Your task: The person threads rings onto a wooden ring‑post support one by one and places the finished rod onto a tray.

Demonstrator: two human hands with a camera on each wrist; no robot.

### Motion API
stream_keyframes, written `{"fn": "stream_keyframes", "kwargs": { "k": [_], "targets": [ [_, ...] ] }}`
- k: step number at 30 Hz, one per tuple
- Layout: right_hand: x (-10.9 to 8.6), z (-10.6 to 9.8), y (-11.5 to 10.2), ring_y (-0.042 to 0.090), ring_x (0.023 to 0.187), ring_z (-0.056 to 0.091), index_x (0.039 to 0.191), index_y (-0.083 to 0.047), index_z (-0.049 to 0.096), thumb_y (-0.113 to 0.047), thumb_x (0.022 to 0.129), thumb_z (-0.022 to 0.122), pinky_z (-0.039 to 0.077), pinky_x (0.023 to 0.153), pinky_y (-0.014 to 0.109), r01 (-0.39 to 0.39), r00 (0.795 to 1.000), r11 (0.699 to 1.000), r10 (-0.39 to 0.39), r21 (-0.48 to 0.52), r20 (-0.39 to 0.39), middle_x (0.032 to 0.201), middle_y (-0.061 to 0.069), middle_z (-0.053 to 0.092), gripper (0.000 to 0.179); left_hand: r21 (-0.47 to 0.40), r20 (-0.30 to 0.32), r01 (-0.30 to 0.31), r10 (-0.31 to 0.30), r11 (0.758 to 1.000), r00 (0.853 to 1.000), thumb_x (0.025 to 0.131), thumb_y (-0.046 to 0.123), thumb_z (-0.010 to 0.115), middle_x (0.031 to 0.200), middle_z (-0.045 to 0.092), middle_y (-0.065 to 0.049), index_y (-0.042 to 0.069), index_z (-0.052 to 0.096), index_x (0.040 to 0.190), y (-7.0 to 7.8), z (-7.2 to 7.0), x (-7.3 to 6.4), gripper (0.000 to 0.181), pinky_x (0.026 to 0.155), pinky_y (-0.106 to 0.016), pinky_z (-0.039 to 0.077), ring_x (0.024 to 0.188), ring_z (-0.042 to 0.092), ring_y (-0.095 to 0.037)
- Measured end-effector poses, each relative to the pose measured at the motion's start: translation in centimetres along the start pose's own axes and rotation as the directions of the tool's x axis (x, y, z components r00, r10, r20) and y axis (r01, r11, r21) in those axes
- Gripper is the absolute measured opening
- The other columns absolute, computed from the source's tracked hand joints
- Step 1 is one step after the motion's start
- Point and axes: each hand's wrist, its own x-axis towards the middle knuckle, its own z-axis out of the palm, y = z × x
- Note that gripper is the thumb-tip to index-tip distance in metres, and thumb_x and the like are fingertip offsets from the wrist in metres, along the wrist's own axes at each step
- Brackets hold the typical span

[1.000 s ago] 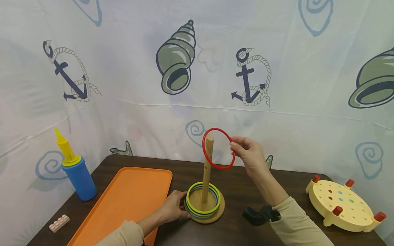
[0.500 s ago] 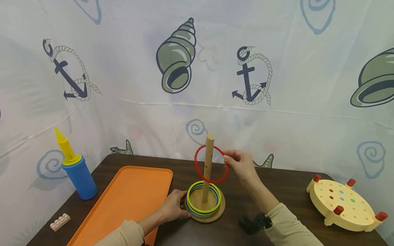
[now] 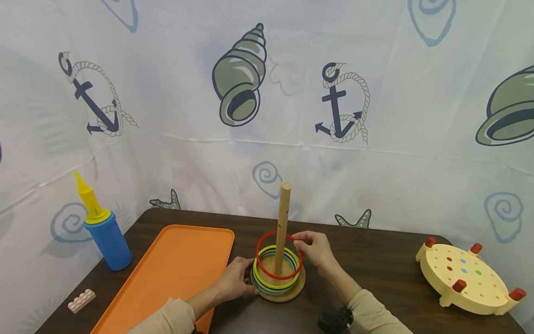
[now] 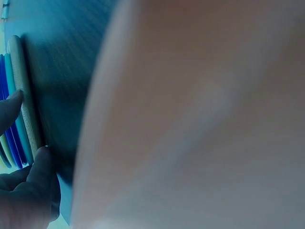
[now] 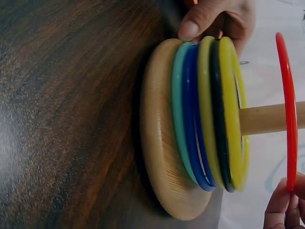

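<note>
A round wooden base [image 5: 155, 129] carries an upright wooden peg [image 3: 283, 211]. Around the peg's foot lies a stack of rings: teal, blue, yellow, dark, and a bright yellow ring [image 5: 231, 119] on top. My right hand [image 3: 316, 251] pinches a thin red ring [image 5: 289, 114] at its right edge. That ring encircles the peg just above the stack, apart from it in the right wrist view. My left hand [image 3: 237, 280] grips the left edge of the base, its thumb close against the lowest ring. Part of the left fingers is hidden behind the stack.
An orange tray [image 3: 183, 260] lies left of the stand. Farther left are a blue and yellow hand pump [image 3: 108, 241] and a pale pink toy brick [image 3: 81, 301]. A cream pegboard with red-tipped legs [image 3: 463, 278] stands at the right. A patterned curtain hangs behind the table.
My right hand has brought the red ring from beside the peg's top, over it and down to just above the stack. My left hand has stayed at the base.
</note>
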Motion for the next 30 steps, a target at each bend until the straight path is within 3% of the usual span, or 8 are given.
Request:
{"fn": "stream_keyframes", "kwargs": {
  "k": [13,20,30],
  "targets": [
    [0.1,0.8,0.8,0.012,0.065,0.052,0.093,0.005,0.07,0.002,0.084,0.063,0.046,0.054,0.021,0.021,1.0,0.992,-0.019,-0.127,0.017,0.076,0.008,0.063,0.011,0.033,-0.012,0.007,-0.007,0.999,1.0,0.064,0.005,0.084,0.108,0.048,-0.018,-0.014,0.049,0.127,0.1,-0.1,-0.1,0.074,0.071,-0.029,0.052,0.094,0.053,-0.028],
    [0.3,1.0,1.0,0.014,0.066,0.055,0.091,0.002,0.071,0.001,0.084,0.064,0.046,0.055,0.022,0.002,1.0,0.987,-0.001,-0.159,0.003,0.076,0.006,0.063,0.01,0.011,-0.007,0.021,-0.021,1.0,1.0,0.065,0.005,0.084,0.108,0.047,-0.018,-0.015,0.047,0.128,0.1,-0.1,-0.1,0.076,0.075,-0.036,0.053,0.096,0.052,-0.029],
    [0.1,1.2,1.0,0.012,0.067,0.054,0.091,0.002,0.071,0.0,0.084,0.064,0.047,0.057,0.023,0.034,0.999,0.978,-0.034,-0.205,0.002,0.078,0.007,0.064,0.01,0.001,0.001,0.02,-0.02,1.0,1.0,0.065,0.004,0.083,0.108,0.047,-0.019,-0.015,0.046,0.128,0.0,-0.1,-0.1,0.075,0.077,-0.04,0.053,0.097,0.053,-0.031]
  ]
}}
